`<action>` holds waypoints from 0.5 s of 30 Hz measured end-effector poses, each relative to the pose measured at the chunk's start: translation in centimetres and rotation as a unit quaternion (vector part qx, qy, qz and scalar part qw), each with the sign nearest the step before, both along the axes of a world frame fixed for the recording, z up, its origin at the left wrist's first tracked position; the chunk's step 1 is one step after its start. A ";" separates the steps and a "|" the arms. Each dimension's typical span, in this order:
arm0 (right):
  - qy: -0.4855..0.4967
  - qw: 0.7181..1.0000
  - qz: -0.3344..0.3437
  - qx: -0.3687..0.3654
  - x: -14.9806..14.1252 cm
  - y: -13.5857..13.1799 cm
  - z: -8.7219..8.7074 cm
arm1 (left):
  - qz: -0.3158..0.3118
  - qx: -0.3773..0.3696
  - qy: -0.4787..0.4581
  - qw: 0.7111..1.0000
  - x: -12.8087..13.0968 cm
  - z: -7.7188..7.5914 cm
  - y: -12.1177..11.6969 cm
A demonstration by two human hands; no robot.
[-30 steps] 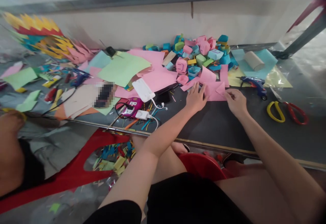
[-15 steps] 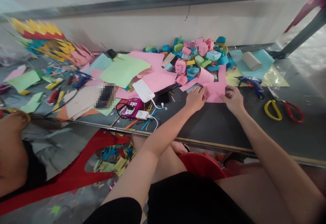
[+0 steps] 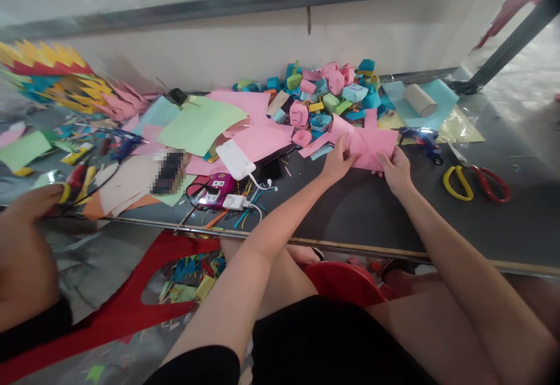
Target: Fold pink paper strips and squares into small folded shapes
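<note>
A pink sheet of paper (image 3: 371, 143) is held above the dark tabletop, roughly level with the pile of small folded paper boxes (image 3: 335, 81) behind it. My left hand (image 3: 338, 162) is closed on its left edge, next to a curled pink piece. At the lower right corner, my right hand (image 3: 397, 170) pinches the sheet between thumb and fingers. A blue glue gun (image 3: 426, 140) lies just right of my right hand. Beyond that are scissors (image 3: 475, 181) with one yellow and one red handle loop.
A white power bank (image 3: 235, 160) and a purple power strip (image 3: 219, 188) with cables lie left of my forearm. Green and pink sheets cover the table's left part. A cardboard tube (image 3: 420, 100) rests on blue paper. At far left, another person's hand (image 3: 32, 204) holds scissors.
The pink sheet has been lifted and tilted slightly, with my fingers shifted along its edges. The other person's hand has moved right and the whole view has drifted a little.
</note>
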State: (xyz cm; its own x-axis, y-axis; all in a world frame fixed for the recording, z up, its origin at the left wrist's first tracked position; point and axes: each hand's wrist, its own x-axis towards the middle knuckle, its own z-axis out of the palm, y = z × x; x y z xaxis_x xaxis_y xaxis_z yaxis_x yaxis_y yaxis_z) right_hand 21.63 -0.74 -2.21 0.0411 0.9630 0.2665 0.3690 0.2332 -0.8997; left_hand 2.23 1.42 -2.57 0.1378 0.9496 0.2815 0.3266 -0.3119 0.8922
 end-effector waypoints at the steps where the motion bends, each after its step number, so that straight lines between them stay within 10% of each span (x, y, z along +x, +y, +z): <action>1: 0.015 1.000 -0.004 -0.010 -0.1 -0.2 0.3 | -0.002 -0.003 -0.012 1.000 0.1 0.1 0.0; 15: -0.110 0.990 -0.065 -0.066 0.3 -0.5 1.2 | -0.031 -0.029 -0.034 0.999 0.0 1.7 -1.3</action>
